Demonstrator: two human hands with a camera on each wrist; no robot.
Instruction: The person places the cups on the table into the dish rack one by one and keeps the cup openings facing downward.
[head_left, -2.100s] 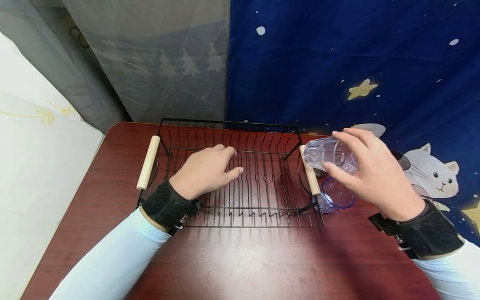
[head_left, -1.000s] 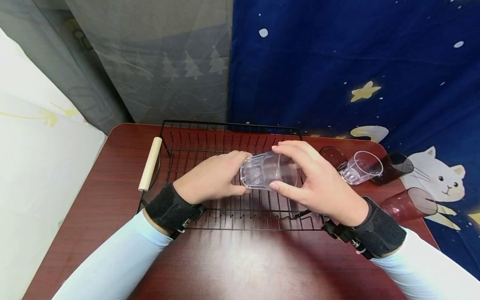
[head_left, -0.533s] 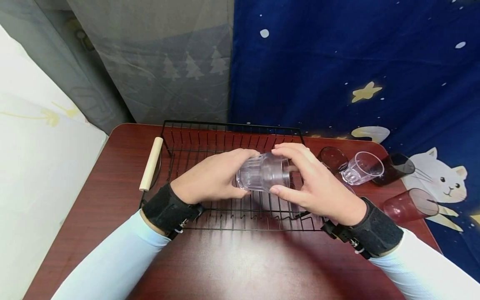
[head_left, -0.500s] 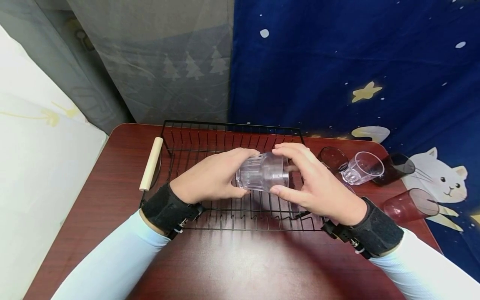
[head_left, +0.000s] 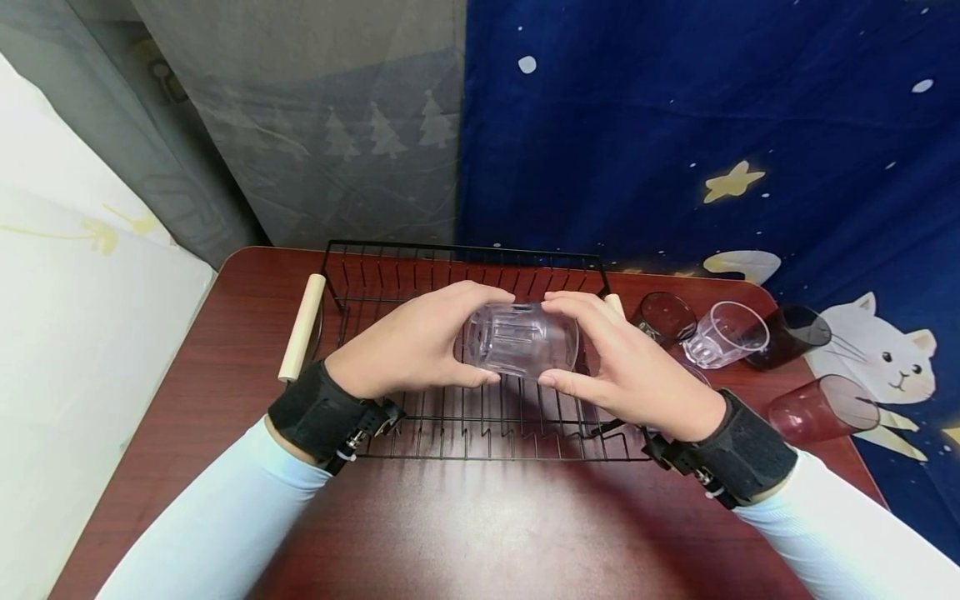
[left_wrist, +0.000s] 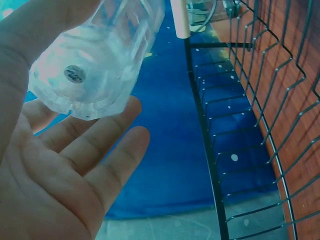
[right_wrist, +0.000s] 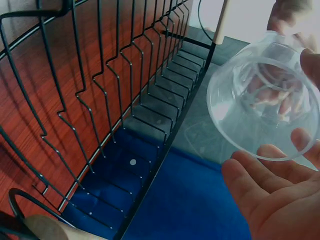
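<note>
A clear, faceted drinking glass (head_left: 520, 340) lies sideways in the air over the black wire dish rack (head_left: 487, 459). Its base end, with a small round sticker, sits between the thumb and fingers of my left hand (head_left: 416, 340). My right hand (head_left: 637, 362) holds the wider rim end, thumb in front and fingertips along the far side. In the right wrist view the mouth of the glass (right_wrist: 225, 112) faces the camera, and the left fingers show blurred through it. The left wrist view has the glass base (left_wrist: 90, 92) above the spread left fingers.
Right of the rack stand a dark glass (head_left: 667, 318), a small clear glass (head_left: 726, 335), a grey glass (head_left: 787, 337) and a reddish glass (head_left: 817, 408). A wooden handle (head_left: 303, 327) marks the rack's left side. Curtains (head_left: 600, 125) hang behind the table (head_left: 480, 525).
My right hand has brought the glass leftward from the rack's right side to my left hand. My left hand has taken its base end, and the glass has since turned a little.
</note>
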